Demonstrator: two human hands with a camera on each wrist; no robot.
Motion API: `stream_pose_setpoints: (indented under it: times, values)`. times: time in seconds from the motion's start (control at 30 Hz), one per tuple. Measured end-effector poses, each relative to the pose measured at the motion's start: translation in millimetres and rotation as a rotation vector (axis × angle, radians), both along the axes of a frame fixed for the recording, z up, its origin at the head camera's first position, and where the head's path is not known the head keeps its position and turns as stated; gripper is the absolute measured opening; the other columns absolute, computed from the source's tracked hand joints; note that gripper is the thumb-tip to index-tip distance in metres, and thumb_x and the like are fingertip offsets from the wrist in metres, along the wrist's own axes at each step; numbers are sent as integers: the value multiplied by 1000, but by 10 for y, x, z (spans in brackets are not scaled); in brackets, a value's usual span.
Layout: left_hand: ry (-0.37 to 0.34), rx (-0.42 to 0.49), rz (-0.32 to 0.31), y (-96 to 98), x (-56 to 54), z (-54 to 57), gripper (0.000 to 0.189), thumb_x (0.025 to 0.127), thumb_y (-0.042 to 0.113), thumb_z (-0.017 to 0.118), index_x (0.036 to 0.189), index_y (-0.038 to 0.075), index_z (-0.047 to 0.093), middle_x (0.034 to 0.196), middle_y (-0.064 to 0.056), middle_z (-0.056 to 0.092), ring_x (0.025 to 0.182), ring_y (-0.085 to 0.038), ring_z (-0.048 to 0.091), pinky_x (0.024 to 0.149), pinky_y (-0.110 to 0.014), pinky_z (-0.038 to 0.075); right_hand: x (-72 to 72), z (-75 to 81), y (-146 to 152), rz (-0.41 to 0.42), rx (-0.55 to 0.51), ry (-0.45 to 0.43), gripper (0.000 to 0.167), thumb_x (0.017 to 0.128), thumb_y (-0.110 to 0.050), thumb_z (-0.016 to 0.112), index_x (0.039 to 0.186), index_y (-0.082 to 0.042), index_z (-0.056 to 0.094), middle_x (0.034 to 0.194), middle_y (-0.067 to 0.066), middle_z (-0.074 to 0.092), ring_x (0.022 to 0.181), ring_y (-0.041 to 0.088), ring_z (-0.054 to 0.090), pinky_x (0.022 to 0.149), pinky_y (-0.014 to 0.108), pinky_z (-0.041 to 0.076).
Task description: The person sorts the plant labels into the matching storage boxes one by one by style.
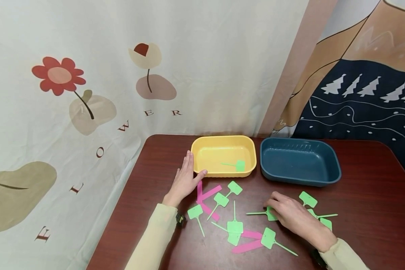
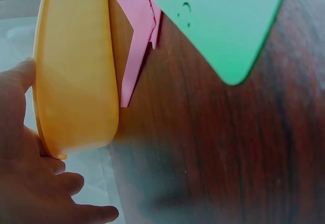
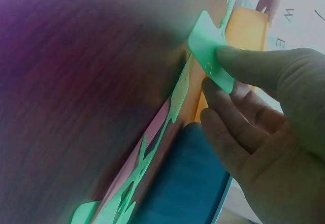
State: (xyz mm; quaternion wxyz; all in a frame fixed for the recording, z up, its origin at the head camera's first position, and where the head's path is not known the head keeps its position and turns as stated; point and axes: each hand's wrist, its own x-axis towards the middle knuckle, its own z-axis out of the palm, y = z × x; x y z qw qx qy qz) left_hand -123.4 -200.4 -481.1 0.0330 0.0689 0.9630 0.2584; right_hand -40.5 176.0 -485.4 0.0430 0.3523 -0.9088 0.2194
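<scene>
My left hand (image 1: 183, 182) lies against the left end of the yellow tray (image 1: 222, 174), its fingers straight and the thumb at the near rim. Inside that tray is one green T-shaped plant label (image 1: 240, 165). On the right, my right hand (image 1: 290, 215) pinches another green plant label (image 3: 205, 49) by its wide head between thumb and fingers; its thin stem points left in the head view. Several more green labels (image 1: 234, 227) lie scattered on the table between and around my hands, some overlapping pink strip labels (image 1: 246, 246).
A dark blue tray (image 1: 300, 180) stands beside the yellow one at the back of the brown table (image 1: 368, 176). More pink strips (image 1: 210, 212) lie just in front of the yellow tray. A printed curtain (image 1: 216, 67) hangs behind the table.
</scene>
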Motion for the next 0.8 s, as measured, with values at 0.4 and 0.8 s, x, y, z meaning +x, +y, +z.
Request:
stream_pose_setpoints:
  times: [0.4, 0.8]
  values:
    - [-9, -13, 11, -33, 36, 7, 98, 103, 61, 51, 165, 3, 3, 174, -10, -2, 158, -36, 11, 118, -71, 16, -24, 62, -70, -1, -83, 26, 33, 82, 9, 80, 102, -16, 78, 92, -10, 55, 76, -2, 56, 65, 20, 52]
    - [1, -10, 2, 0, 19, 14, 98, 103, 61, 50, 165, 3, 3, 174, -10, -1, 158, -35, 10, 118, -71, 18, -213, 259, -144, -65, -158, 86, 34, 83, 12, 78, 107, -13, 78, 100, -5, 60, 81, 2, 57, 66, 21, 54]
